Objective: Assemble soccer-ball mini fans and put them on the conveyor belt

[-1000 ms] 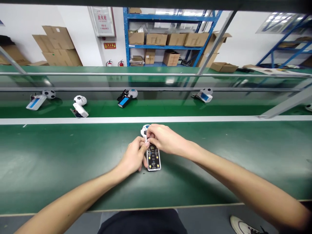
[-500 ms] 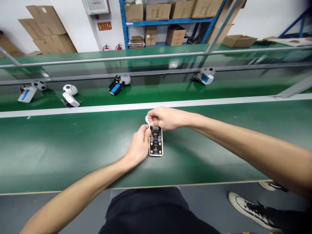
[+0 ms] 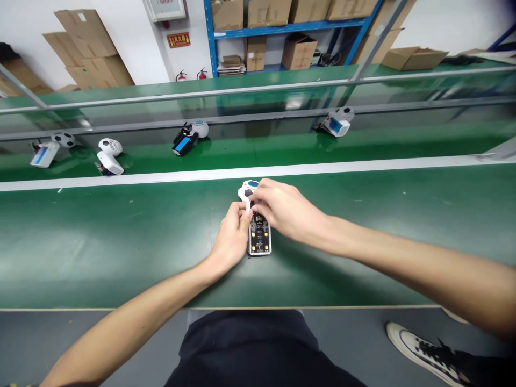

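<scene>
A black circuit board [image 3: 259,235] with small yellow-white squares lies face up in a white-edged case on the green bench. At its far end is a round white head with a football pattern [image 3: 246,191], partly covered by my fingers. My left hand [image 3: 231,234] is closed on the left edge of the case, thumb on the near side of a small white part. From the right, my right hand [image 3: 284,207] reaches over the board's far end, fingers pinched beside the football-patterned head. What sits between those fingertips is hidden.
On the lower green belt beyond the white rail [image 3: 193,178] lie several similar units, among them a black one [image 3: 185,143] and a white one [image 3: 109,161]. Grey metal bars [image 3: 226,92] cross behind. A shoe [image 3: 423,349] of another person shows at lower right.
My right hand has shifted slightly nearer and turned, uncovering more of the football-patterned head. The left hand keeps its hold on the case. The whole view has shifted slightly.
</scene>
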